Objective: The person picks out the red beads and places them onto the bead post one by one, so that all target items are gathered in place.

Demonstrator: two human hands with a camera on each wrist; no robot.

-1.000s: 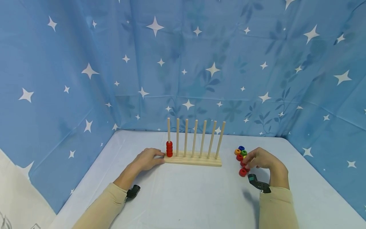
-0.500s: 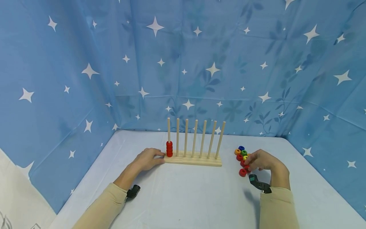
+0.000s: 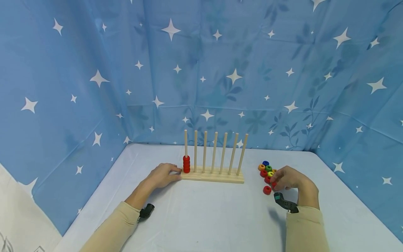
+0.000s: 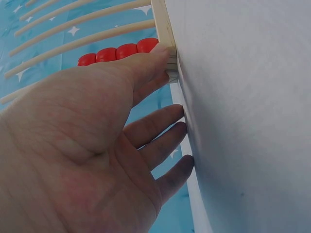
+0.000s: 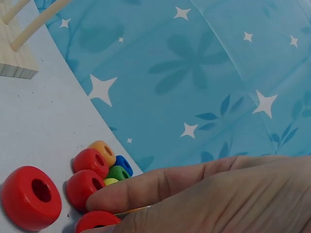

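Right hand (image 3: 291, 177) shifted, red bead (image 5: 97, 220) pinched

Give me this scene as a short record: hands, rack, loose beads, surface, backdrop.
left_hand: left hand holds left end of wooden rack
right_hand: right hand pinches red bead
rack_pegs: seven, upright
rack_load: red stack on leftmost peg; other pegs bare
loose_beads: right of rack; blue, green, yellow, orange, red
surface: white table
backdrop: blue curtain, white stars
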